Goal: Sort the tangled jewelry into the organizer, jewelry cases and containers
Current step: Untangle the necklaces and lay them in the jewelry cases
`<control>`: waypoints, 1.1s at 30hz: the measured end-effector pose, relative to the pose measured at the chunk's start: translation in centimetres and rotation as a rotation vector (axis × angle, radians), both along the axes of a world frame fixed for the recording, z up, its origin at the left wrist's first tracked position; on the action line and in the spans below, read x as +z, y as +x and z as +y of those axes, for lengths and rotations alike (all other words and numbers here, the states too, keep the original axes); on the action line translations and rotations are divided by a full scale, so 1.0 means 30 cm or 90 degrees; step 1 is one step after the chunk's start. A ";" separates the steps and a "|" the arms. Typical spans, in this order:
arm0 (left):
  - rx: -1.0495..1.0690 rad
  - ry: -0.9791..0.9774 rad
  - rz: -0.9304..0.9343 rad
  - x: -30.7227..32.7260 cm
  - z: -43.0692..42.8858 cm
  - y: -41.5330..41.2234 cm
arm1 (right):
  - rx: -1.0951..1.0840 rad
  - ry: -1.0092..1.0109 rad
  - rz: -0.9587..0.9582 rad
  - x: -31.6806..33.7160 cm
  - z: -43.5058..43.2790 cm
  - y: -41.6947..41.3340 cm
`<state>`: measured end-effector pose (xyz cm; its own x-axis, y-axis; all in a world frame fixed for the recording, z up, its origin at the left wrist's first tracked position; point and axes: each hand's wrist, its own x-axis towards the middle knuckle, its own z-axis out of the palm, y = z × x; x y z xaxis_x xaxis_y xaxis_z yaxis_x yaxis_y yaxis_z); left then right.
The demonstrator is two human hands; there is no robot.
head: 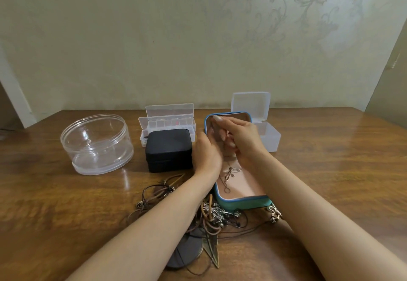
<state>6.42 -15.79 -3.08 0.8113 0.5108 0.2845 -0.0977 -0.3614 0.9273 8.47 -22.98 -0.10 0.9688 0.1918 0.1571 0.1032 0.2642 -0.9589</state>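
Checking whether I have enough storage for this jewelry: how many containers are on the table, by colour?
Clear plastic: 3 (round tub, compartment organizer, hinged box)
Black: 1 (closed case)
Teal: 1 (open case)
Total: 5

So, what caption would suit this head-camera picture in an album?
Left hand and right hand reach into an open teal case holding a thin chain; tangled necklaces nearby.

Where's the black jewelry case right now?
Head view, left of centre: black jewelry case, closed, between the round clear container and the open teal case, just in front of the clear organizer.
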 end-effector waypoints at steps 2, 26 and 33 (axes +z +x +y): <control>-0.009 -0.015 -0.003 0.000 0.002 0.003 | 0.012 0.032 0.046 -0.006 -0.001 0.003; 0.011 -0.104 -0.039 0.018 0.031 -0.009 | -0.141 -0.542 -0.242 -0.025 -0.028 0.026; -0.004 -0.051 -0.081 0.038 0.045 -0.011 | -0.186 -0.477 -0.361 0.001 -0.062 -0.007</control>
<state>6.08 -14.44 -1.95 0.7746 0.5311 0.3435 -0.2177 -0.2861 0.9331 8.25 -24.83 -0.08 0.8128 0.1960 0.5486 0.5640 -0.5009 -0.6565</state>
